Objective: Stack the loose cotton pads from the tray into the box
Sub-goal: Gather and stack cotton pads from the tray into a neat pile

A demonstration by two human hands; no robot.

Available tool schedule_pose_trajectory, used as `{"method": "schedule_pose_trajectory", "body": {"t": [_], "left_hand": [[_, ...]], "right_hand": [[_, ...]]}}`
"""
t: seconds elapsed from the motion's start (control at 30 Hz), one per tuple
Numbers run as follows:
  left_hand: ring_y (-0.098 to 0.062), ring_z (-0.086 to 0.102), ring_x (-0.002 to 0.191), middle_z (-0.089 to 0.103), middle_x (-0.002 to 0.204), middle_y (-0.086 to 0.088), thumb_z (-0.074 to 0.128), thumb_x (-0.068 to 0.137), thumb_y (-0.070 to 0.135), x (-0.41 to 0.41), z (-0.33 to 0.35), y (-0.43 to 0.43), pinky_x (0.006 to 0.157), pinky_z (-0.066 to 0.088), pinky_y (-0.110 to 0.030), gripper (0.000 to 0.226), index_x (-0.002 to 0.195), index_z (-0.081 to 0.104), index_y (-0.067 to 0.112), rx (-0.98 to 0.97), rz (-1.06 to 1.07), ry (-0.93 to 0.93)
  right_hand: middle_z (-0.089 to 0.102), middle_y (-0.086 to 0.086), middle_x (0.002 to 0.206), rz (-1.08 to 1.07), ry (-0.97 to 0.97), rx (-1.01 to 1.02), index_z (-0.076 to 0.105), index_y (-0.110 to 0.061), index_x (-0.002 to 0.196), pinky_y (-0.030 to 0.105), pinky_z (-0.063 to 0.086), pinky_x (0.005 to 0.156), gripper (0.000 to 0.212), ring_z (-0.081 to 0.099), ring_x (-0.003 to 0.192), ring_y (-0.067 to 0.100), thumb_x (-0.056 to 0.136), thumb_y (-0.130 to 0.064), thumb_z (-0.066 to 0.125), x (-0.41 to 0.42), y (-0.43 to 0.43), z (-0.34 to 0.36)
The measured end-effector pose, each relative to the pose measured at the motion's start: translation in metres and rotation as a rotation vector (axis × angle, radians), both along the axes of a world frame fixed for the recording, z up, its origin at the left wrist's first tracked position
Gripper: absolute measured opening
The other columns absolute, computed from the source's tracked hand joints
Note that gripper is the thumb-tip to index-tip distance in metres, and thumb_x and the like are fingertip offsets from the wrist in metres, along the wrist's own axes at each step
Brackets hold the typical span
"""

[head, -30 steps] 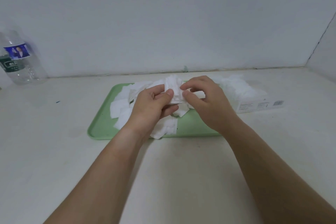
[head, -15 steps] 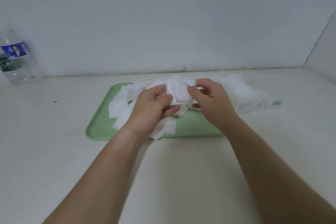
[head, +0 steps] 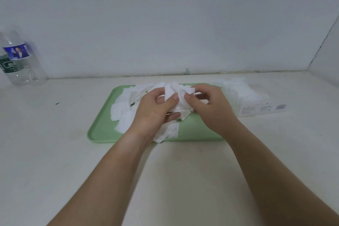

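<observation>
A light green tray (head: 102, 130) lies on the white table with several loose white cotton pads (head: 122, 112) spread over it. Above the tray's middle, my left hand (head: 154, 112) grips a small bundle of pads (head: 178, 97), thumb pressed on top. My right hand (head: 211, 108) pinches the same bundle from the right side. A white box (head: 260, 108) lies on its side just right of the tray, with a row of pads (head: 236, 88) standing up out of it.
A clear plastic water bottle (head: 18, 60) stands at the far left against the wall. A wall runs behind the table and a second wall meets it at the far right.
My right hand has come back to the left and down onto the bundle, which now sits crumpled between both thumbs. The left hand has stayed over the tray.
</observation>
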State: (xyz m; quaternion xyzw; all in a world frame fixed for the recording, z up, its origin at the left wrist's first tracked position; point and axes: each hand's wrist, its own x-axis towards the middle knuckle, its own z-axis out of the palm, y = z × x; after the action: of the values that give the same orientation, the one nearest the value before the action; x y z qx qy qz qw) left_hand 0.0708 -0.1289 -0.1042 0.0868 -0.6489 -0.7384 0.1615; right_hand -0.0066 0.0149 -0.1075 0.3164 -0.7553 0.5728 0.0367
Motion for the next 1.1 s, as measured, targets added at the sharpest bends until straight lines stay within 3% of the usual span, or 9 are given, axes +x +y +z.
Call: {"method": "schedule_pose_trajectory", "body": {"t": [0.07, 0.2, 0.3, 0.43, 0.57, 0.77, 0.87, 0.97, 1.1], "left_hand": [[-0.021, 0.077, 0.091, 0.079, 0.099, -0.007, 0.064, 0.1, 0.02, 0.0007, 0.0013, -0.0001, 0.074, 0.062, -0.026, 0.022, 0.119, 0.068, 0.009, 0.007, -0.008, -0.005], [-0.023, 0.077, 0.093, 0.079, 0.101, -0.01, 0.061, 0.101, 0.028, -0.0004, 0.0013, -0.0012, 0.077, 0.062, -0.026, 0.027, 0.119, 0.067, 0.008, 0.005, -0.048, -0.028], [-0.024, 0.076, 0.095, 0.077, 0.105, -0.011, 0.051, 0.106, 0.022, -0.0022, 0.0008, -0.0005, 0.08, 0.063, -0.029, 0.025, 0.123, 0.065, 0.009, 0.049, -0.09, -0.032], [-0.023, 0.075, 0.096, 0.077, 0.099, -0.009, 0.051, 0.102, 0.001, -0.0008, -0.0002, -0.0012, 0.088, 0.061, -0.033, 0.028, 0.127, 0.06, 0.012, 0.025, -0.145, -0.01], [-0.028, 0.075, 0.102, 0.078, 0.104, -0.011, 0.057, 0.095, -0.007, 0.0007, -0.0007, -0.001, 0.087, 0.061, -0.032, 0.038, 0.128, 0.057, 0.012, -0.022, -0.123, -0.003], [-0.021, 0.077, 0.091, 0.079, 0.096, -0.006, 0.063, 0.096, 0.006, 0.0009, -0.0002, 0.0006, 0.076, 0.061, -0.028, 0.028, 0.122, 0.062, 0.017, -0.045, -0.013, 0.001], [-0.018, 0.077, 0.088, 0.079, 0.094, -0.004, 0.065, 0.097, 0.013, 0.0007, -0.0006, 0.0019, 0.074, 0.061, -0.027, 0.025, 0.121, 0.063, 0.017, -0.034, -0.001, 0.002], [-0.022, 0.077, 0.093, 0.08, 0.098, -0.005, 0.069, 0.095, 0.012, 0.001, -0.001, 0.0014, 0.075, 0.061, -0.027, 0.029, 0.123, 0.061, 0.013, -0.033, -0.024, 0.004], [-0.023, 0.076, 0.096, 0.079, 0.101, -0.007, 0.075, 0.089, 0.004, 0.001, -0.0009, -0.0008, 0.076, 0.06, -0.026, 0.041, 0.126, 0.058, 0.011, -0.031, -0.071, -0.003]], "right_hand": [[0.069, -0.012, 0.1, -0.05, 0.06, 0.041, 0.071, -0.026, 0.093, 0.01, 0.044, 0.066, 0.004, 0.065, 0.09, 0.001, 0.091, -0.024, 0.068, 0.0018, -0.0012, -0.0007], [0.067, -0.014, 0.097, -0.067, 0.093, 0.053, 0.066, -0.03, 0.087, 0.009, 0.044, 0.067, 0.01, 0.064, 0.088, 0.002, 0.085, -0.025, 0.075, 0.0017, -0.001, -0.0025], [0.068, -0.011, 0.086, -0.041, 0.024, 0.007, 0.066, -0.025, 0.086, 0.027, 0.053, 0.066, 0.007, 0.067, 0.08, 0.012, 0.091, -0.021, 0.068, 0.0008, -0.0001, -0.0001], [0.069, 0.011, 0.084, -0.009, -0.095, -0.078, 0.07, -0.015, 0.094, 0.052, 0.055, 0.067, 0.013, 0.065, 0.074, 0.035, 0.098, -0.017, 0.059, 0.0005, 0.0044, 0.0039], [0.071, 0.001, 0.083, 0.005, -0.182, -0.1, 0.072, -0.014, 0.1, 0.035, 0.058, 0.065, 0.015, 0.067, 0.071, 0.011, 0.099, -0.014, 0.057, 0.0025, 0.0033, 0.0043], [0.073, 0.0, 0.091, 0.027, -0.222, -0.061, 0.071, -0.018, 0.102, 0.033, 0.061, 0.067, 0.012, 0.071, 0.079, 0.016, 0.098, -0.018, 0.06, 0.0023, 0.0016, 0.0014], [0.072, 0.001, 0.085, 0.036, -0.196, -0.07, 0.071, -0.014, 0.098, 0.029, 0.059, 0.062, 0.009, 0.07, 0.07, 0.011, 0.096, -0.013, 0.062, 0.005, 0.0015, 0.0028], [0.068, -0.002, 0.076, 0.062, -0.192, -0.106, 0.069, -0.007, 0.094, 0.019, 0.053, 0.054, 0.006, 0.067, 0.06, 0.004, 0.094, -0.005, 0.064, 0.006, 0.002, 0.0036], [0.07, 0.001, 0.081, 0.036, -0.166, -0.093, 0.07, -0.004, 0.097, 0.023, 0.056, 0.056, 0.007, 0.069, 0.062, 0.007, 0.092, -0.007, 0.068, 0.0043, 0.0022, 0.0032]]}}
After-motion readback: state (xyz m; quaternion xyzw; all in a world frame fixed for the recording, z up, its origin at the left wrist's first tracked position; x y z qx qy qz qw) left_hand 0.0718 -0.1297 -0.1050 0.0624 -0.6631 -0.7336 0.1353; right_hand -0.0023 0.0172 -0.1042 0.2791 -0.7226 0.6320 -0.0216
